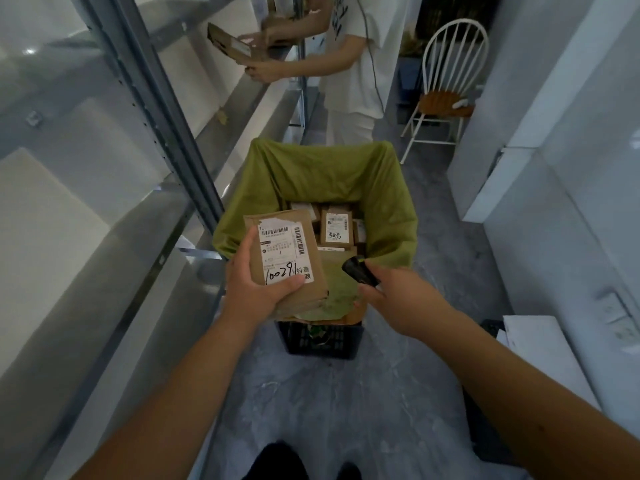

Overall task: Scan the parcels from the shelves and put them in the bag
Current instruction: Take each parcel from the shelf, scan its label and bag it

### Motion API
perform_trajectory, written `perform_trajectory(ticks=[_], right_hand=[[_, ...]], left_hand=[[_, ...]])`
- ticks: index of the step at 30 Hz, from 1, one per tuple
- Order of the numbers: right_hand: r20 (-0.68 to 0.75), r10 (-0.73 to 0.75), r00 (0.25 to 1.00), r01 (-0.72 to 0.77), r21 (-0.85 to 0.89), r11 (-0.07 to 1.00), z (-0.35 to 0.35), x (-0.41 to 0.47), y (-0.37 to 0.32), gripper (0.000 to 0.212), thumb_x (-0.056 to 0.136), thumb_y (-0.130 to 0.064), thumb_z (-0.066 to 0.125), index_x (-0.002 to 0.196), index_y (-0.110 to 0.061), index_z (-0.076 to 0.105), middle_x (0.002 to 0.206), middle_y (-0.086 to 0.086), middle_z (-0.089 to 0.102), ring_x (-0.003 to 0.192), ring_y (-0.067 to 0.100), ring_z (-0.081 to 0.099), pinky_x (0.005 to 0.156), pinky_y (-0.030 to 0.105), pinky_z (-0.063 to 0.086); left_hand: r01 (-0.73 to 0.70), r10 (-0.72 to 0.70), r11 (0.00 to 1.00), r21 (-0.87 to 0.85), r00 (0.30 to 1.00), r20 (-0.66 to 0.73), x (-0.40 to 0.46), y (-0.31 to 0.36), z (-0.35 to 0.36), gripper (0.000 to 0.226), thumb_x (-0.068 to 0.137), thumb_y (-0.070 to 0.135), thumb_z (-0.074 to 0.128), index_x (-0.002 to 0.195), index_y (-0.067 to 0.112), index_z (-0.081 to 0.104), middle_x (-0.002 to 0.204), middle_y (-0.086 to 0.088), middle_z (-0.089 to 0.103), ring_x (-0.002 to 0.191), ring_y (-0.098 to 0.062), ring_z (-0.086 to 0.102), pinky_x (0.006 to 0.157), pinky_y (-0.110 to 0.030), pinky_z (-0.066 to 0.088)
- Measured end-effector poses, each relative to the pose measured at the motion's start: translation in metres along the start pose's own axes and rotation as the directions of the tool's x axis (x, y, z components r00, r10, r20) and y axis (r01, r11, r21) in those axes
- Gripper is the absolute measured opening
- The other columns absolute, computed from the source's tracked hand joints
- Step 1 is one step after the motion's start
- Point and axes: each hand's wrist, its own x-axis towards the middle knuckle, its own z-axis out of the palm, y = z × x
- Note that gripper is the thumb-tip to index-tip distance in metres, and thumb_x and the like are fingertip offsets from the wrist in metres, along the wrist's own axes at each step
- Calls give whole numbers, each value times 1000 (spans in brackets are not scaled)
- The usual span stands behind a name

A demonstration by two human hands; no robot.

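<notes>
My left hand [254,285] grips a brown cardboard parcel [287,258] from below, its white barcode label facing up with handwritten numbers on it. The parcel hovers over the near left rim of the green bag [311,174], which lines a black crate [322,339]. Several labelled brown parcels [336,226] lie inside the bag. To the right, my right hand [388,289] holds a small black scanner [360,271], its head pointing towards the parcel.
Metal shelving [166,109] runs along the left. Another person [349,64] in white stands beyond the bag, holding a cardboard box [232,43] at the shelf. A white chair [446,84] stands at the back right. White cabinets [554,133] line the right.
</notes>
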Motion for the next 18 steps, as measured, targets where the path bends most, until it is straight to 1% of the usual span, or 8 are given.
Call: perform_trajectory(ticks=[2,4,6,7,9,11,15,18], right_hand=[[-3,27,1000,-27,-11,1000,-6,23,6,62,106,-52,42,162,-31,27,128,12,57,102,26,60,81,36,51],[-15,44,999,-44,-27,999,-10,49,10,64,106,-54,41,163,-31,23,127,12,58,98,25,60,75,35,48],[-28,68,997,-69,-35,997,-13,80,11,64,105,-55,42,162,-32,26,121,11,58,91,24,59,70,35,47],[-35,83,996,-84,-30,996,-15,96,11,62,104,-56,43,160,-33,30,117,10,58,89,23,59,70,36,49],[-43,110,993,-110,-13,994,-19,129,11,58,103,-54,46,156,-32,37,115,10,60,88,24,59,75,40,54],[-31,148,989,-147,7,989,-24,162,10,58,103,-53,48,155,-30,39,119,11,62,95,27,60,83,44,56],[19,259,966,-259,12,966,-32,217,12,63,104,-54,46,160,-29,32,131,13,60,104,29,61,91,46,55],[31,354,935,-355,10,935,-37,245,18,64,104,-55,44,161,-29,30,138,15,56,113,33,59,96,48,53]], left_hand=[[31,-31,1000,-5,1000,7,29,-3,10,119,42,57,98,143,69,36,151,8,44,134,-17,49,105,-52,54],[56,-56,998,-1,998,21,62,-9,19,115,42,58,97,138,74,34,152,8,42,134,-15,48,107,-50,53],[92,-92,996,0,994,54,100,-17,28,113,42,57,97,132,79,32,154,7,40,135,-18,47,109,-52,51],[111,-111,994,4,991,75,121,-21,33,113,42,56,97,131,80,32,155,6,39,136,-20,46,110,-54,50],[148,-148,989,11,982,113,161,-32,42,117,45,53,99,139,73,33,156,4,40,138,-23,45,112,-57,47],[193,-192,981,14,969,152,200,-41,52,119,51,45,101,146,66,32,158,4,39,140,-23,43,113,-58,45],[285,-277,958,1,929,247,263,-62,77,116,60,33,103,149,61,34,159,4,39,140,-24,43,114,-57,44],[330,-326,943,46,888,325,304,-73,103,115,63,30,102,150,60,33,160,0,36,141,-29,43,113,-59,44]])
